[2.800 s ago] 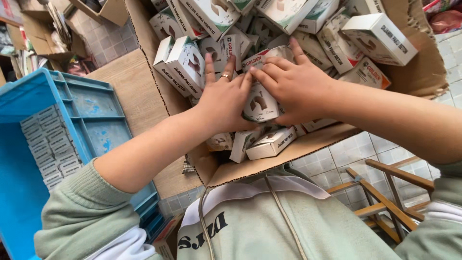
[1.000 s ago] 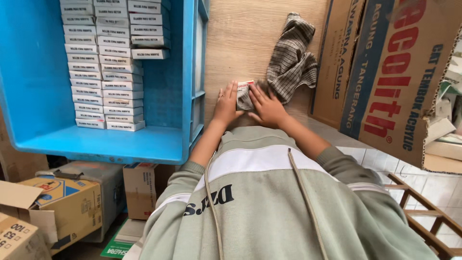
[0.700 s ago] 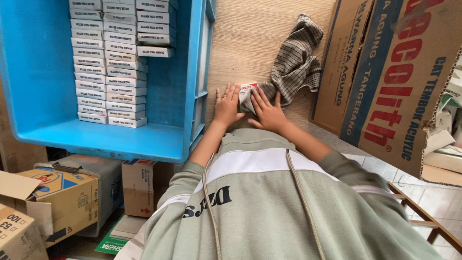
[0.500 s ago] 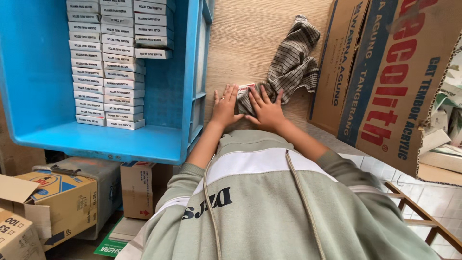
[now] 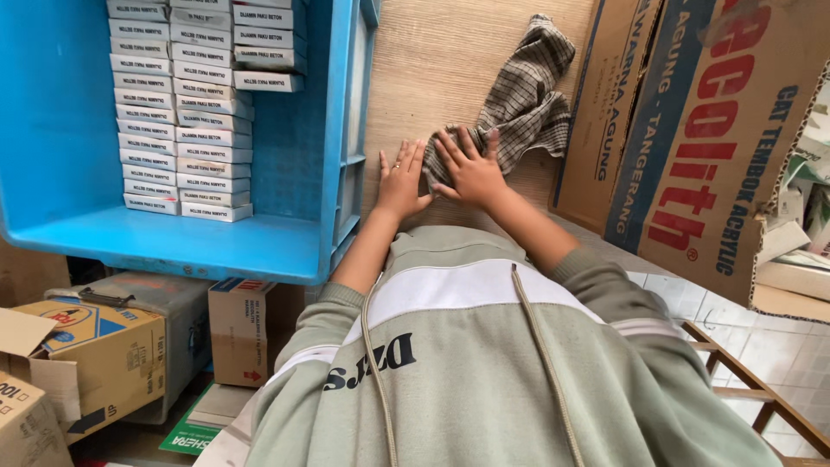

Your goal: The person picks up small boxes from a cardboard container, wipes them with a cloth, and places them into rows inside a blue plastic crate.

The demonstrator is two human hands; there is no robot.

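both palms flat on the board

the left hand lies open, fingers spread, on the pale wooden tabletop, holding nothing. the right hand, just beside it, is spread equally wide, pressing the near edge of the grey checked cloth. whether anything sits under the palms is hidden. this reads as a pressing or smoothing step; lifting the cloth would call for curled fingers. the blue plastic crate of stacked white cardboard boxes stands left.

Pale sage-green hooded sweatshirt, white chest band, dark lettering, 2 drawstrings, sleeves pushed up, ring on finger.
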